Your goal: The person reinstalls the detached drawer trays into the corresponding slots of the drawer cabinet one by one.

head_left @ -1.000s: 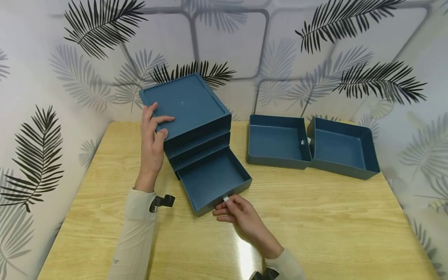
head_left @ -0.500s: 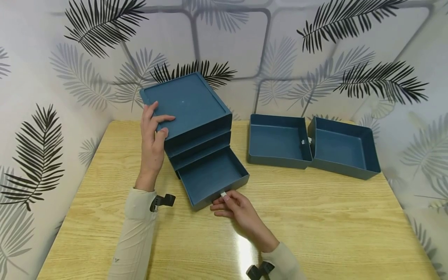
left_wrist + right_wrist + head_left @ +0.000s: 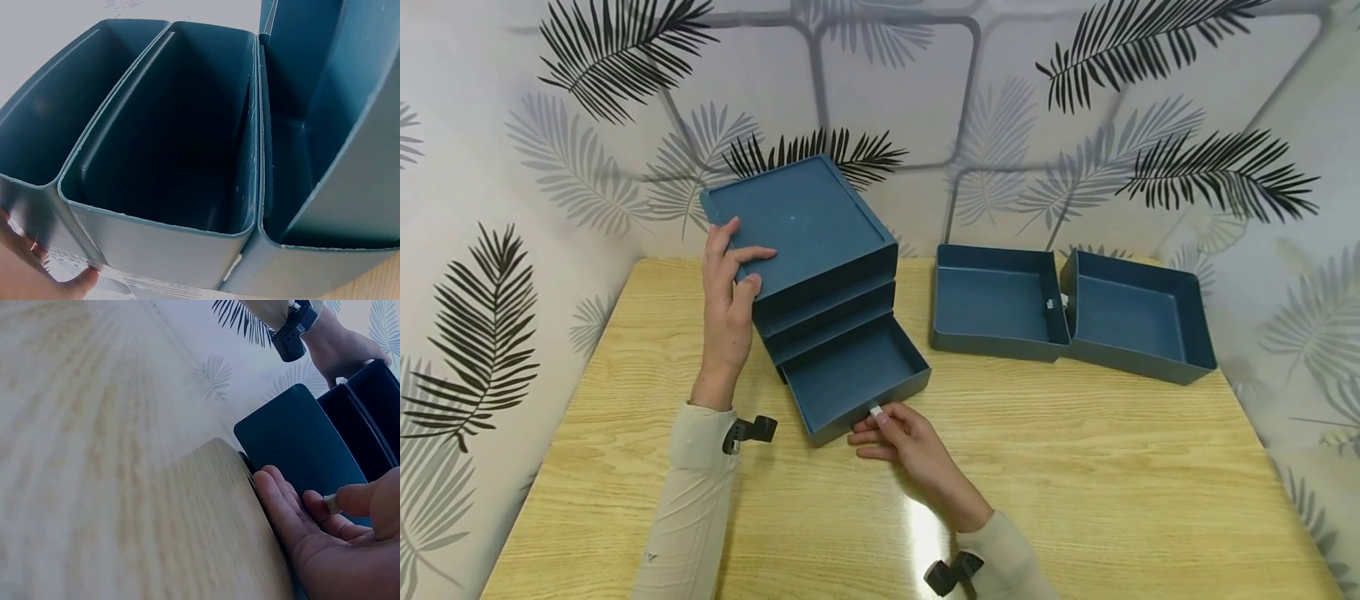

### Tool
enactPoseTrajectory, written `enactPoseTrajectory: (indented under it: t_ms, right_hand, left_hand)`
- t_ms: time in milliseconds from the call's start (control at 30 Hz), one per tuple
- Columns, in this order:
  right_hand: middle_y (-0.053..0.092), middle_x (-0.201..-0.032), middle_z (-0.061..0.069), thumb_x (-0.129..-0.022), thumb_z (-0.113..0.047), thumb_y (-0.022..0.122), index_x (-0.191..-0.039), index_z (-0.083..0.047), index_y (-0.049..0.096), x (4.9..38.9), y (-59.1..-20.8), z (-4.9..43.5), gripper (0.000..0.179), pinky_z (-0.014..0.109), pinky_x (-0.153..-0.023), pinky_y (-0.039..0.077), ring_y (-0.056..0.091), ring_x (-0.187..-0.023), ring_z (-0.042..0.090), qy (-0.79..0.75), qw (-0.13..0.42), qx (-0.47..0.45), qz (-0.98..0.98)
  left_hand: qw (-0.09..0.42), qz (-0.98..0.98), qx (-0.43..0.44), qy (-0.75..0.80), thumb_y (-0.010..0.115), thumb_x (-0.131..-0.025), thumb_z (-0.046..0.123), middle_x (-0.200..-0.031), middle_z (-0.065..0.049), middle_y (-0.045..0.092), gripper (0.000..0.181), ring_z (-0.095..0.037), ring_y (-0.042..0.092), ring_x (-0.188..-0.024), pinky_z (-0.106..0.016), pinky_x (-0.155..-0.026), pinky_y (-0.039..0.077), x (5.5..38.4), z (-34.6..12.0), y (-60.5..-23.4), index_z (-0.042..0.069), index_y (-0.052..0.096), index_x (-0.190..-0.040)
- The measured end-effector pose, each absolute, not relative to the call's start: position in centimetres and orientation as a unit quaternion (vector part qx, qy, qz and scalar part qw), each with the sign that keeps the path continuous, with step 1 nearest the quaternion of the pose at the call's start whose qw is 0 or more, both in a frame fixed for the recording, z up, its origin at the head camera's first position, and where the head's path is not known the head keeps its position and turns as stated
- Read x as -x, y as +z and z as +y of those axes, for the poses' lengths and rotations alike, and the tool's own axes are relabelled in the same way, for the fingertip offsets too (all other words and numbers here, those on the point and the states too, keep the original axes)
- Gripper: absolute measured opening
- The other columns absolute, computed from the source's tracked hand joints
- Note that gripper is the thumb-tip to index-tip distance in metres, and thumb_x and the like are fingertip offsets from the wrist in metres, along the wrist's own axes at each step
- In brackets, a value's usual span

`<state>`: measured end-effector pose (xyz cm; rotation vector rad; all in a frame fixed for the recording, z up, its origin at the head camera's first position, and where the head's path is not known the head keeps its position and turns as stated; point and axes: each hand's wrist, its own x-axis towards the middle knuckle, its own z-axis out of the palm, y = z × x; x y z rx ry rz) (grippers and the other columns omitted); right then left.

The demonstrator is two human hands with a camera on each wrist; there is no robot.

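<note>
In the head view a blue three-tier drawer cabinet (image 3: 797, 225) stands on the table, its top two slots without drawers. Its bottom drawer (image 3: 853, 371) sticks well out of the lowest slot, with nothing inside. My left hand (image 3: 726, 308) rests on the left edge of the cabinet top, fingers spread. From the left wrist, the two vacant slots (image 3: 169, 137) show side by side beside the drawer. My right hand (image 3: 917, 446) pinches the small pale handle (image 3: 332, 504) on the drawer's front between thumb and index finger, the other fingers extended below.
Two more blue drawers, one (image 3: 996, 304) beside the cabinet and another (image 3: 1138, 321) further right, lie side by side near the back of the wooden table (image 3: 1112, 475). A wall with leaf-patterned covering (image 3: 895, 100) stands close behind.
The bottom drawer has slid a little further into the cabinet, with my right hand moving along at its handle. My left hand stays in place on the cabinet top.
</note>
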<state>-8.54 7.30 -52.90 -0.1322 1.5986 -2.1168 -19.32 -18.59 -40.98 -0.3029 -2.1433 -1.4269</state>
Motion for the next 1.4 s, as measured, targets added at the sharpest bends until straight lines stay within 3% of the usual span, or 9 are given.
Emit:
enactPoseTrajectory:
  t_ms: [367, 900, 1067, 1400]
  right_hand:
    - [0.055, -0.136, 0.038, -0.111, -0.012, 0.041, -0.129, 0.016, 0.046, 9.4, -53.3, 6.5, 0.034, 0.038, -0.097, 0.06, 0.07, -0.122, 0.032, -0.778, 0.239, 0.065, 0.577]
    - [0.05, -0.148, 0.036, -0.109, -0.02, 0.051, -0.146, 0.008, 0.04, 9.9, -53.0, 6.2, 0.048, 0.041, -0.102, 0.058, 0.066, -0.129, 0.029, -0.787, 0.249, 0.074, 0.559]
    - [0.05, -0.152, 0.031, -0.109, -0.024, 0.052, -0.148, 0.006, 0.039, 9.8, -53.2, 6.3, 0.051, 0.042, -0.105, 0.057, 0.063, -0.134, 0.03, -0.786, 0.259, 0.078, 0.556]
    - [0.045, -0.159, 0.027, -0.109, -0.03, 0.051, -0.165, -0.011, 0.021, 9.9, -53.2, 6.5, 0.066, 0.045, -0.108, 0.054, 0.056, -0.141, 0.04, -0.787, 0.29, 0.091, 0.537]
  left_hand:
    - [0.273, -0.797, 0.113, -0.527, 0.046, -0.097, 0.024, -0.169, 0.001, 0.034, 0.038, -0.017, 0.005, -0.165, -0.054, -0.132, 0.003, 19.1, -18.5, -41.0, 0.01, 0.072, -0.121]
    - [0.273, -0.793, 0.117, -0.532, 0.045, -0.098, 0.024, -0.169, 0.001, 0.033, 0.038, -0.027, 0.005, -0.165, -0.056, -0.132, 0.003, 19.2, -18.7, -41.3, 0.01, 0.071, -0.122]
    - [0.271, -0.793, 0.114, -0.534, 0.045, -0.098, 0.025, -0.169, 0.002, 0.033, 0.038, -0.023, 0.005, -0.165, -0.056, -0.132, 0.003, 19.1, -18.6, -41.4, 0.01, 0.071, -0.121]
    - [0.269, -0.794, 0.113, -0.534, 0.045, -0.098, 0.024, -0.169, 0.002, 0.033, 0.038, -0.024, 0.005, -0.165, -0.058, -0.131, 0.002, 19.3, -18.6, -41.3, 0.01, 0.071, -0.123]
